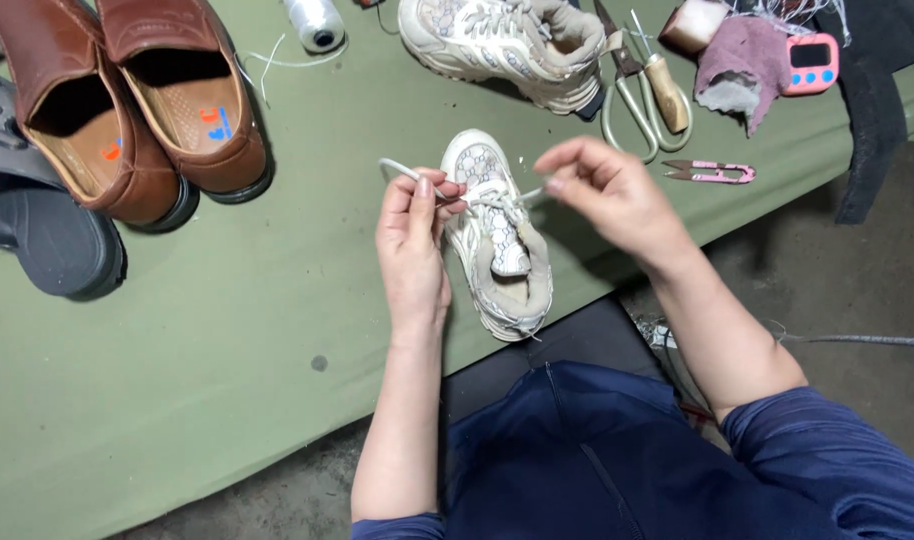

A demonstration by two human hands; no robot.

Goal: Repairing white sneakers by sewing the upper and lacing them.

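Observation:
A small white patterned sneaker (500, 262) lies on the green table cover (227, 350), toe pointing away from me. My left hand (414, 240) pinches one end of its white shoelace (402, 170) at the shoe's left side. My right hand (602, 190) pinches the other lace end just right of the toe. Both lace ends are pulled outward across the top of the shoe.
A matching sneaker (512, 45) lies at the far edge. A pair of brown leather shoes (127, 100) and a dark shoe (37, 230) sit at left. Large scissors (632, 100), pink thread snips (712, 172), a thread spool (315, 22) and a pink timer (810, 63) lie nearby.

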